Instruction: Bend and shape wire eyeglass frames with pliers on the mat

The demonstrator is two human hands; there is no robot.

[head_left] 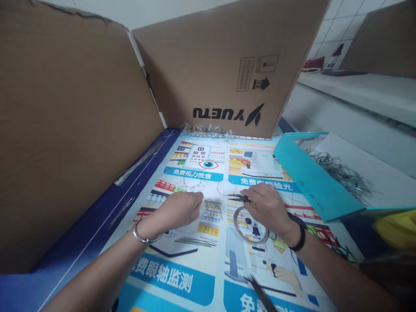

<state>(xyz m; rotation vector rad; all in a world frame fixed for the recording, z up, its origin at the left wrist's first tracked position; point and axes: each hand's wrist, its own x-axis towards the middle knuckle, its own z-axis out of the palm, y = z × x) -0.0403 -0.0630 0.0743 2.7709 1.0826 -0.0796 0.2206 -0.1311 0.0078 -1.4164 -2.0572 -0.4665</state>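
Note:
My left hand (182, 210), a metal bracelet at its wrist, is closed in a pinch above the printed sheet; whatever its fingertips hold is too fine to make out. My right hand (268, 208) grips small dark-jawed pliers (239, 197), their tips pointing left towards my left hand. By the plier tips a thin wire loop (226, 187) shows faintly; I cannot tell whether the pliers touch it. Thin wire pieces (211, 210) lie beside my left hand, with a bundle of straight wires (195, 241) nearer me. Below my right hand rests a round wire coil (250, 225).
Cardboard panels (221, 65) wall off the back and left. Along the back panel's foot sit small wire pieces (208, 129). A turquoise box (305, 182) with tangled wire (341, 173) stands at right. A dark pointed tool (261, 294) lies at the front.

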